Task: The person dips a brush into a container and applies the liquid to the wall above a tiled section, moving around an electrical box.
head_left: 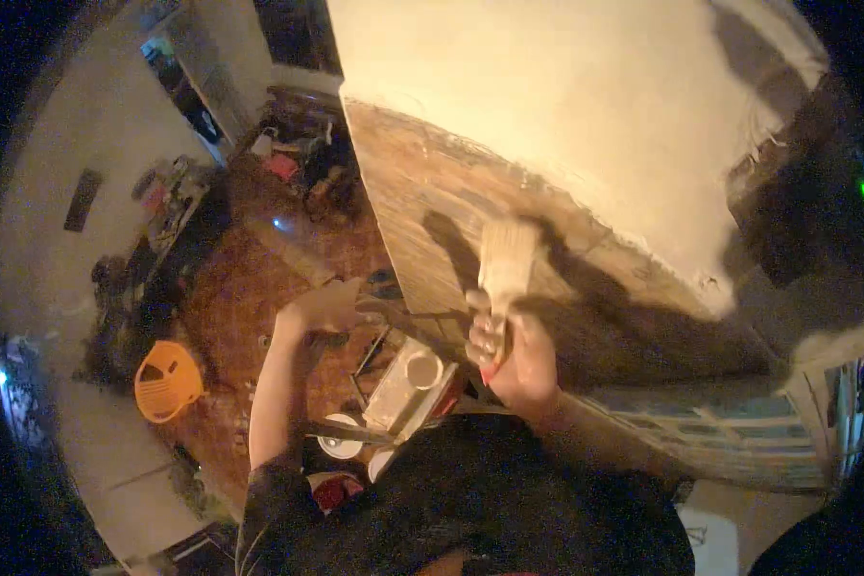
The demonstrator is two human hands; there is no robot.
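My right hand is wrapped round the handle of a wide, pale-bristled paintbrush. The bristles point up and overlap the brown, streaky lower part of a wall; dark shadows fall on both sides of the brush. Above the brown part, the wall is cream, with a ragged border between the two. My left hand is held out over the floor, thumb and fingers apart, with nothing visible in it. Below and between my hands, a round, pale container stands on a light, narrow platform.
White round tubs are close to my body by the platform. An orange plastic chair-like item is on the reddish-brown floor to the left. Cluttered dark furniture lines the left wall. Blue-and-white slatted shapes are at lower right.
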